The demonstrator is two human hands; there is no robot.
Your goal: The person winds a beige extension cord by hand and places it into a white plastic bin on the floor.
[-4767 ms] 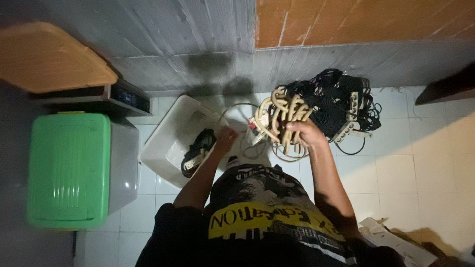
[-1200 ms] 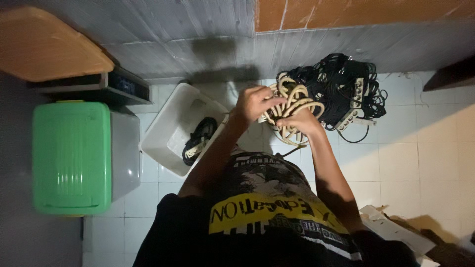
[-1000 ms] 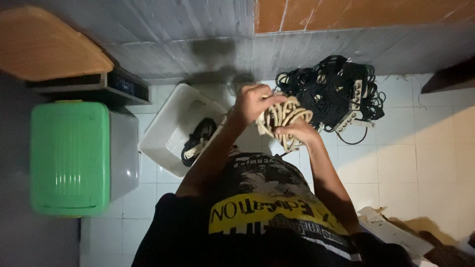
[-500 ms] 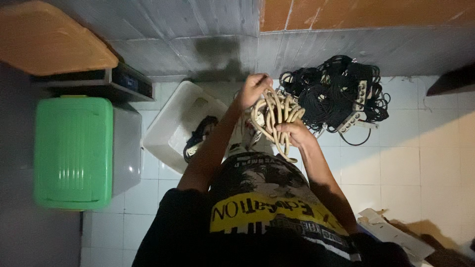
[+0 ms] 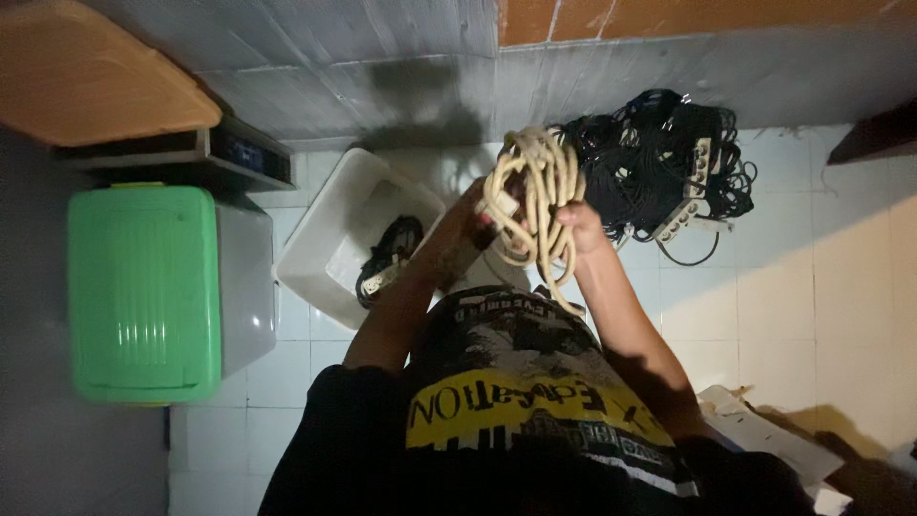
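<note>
Coiling stage: cream cable bundle (image 5: 537, 196) gripped at chest height by closed right hand (image 5: 579, 225) and left hand (image 5: 475, 212), above white bin (image 5: 330, 244); next, secure loops before setting down.

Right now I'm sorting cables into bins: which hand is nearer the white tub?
Left. The left hand grips the cream cord coil just beside the white tub's right rim. The right hand holds the coil's far side, farther from the tub.
</note>
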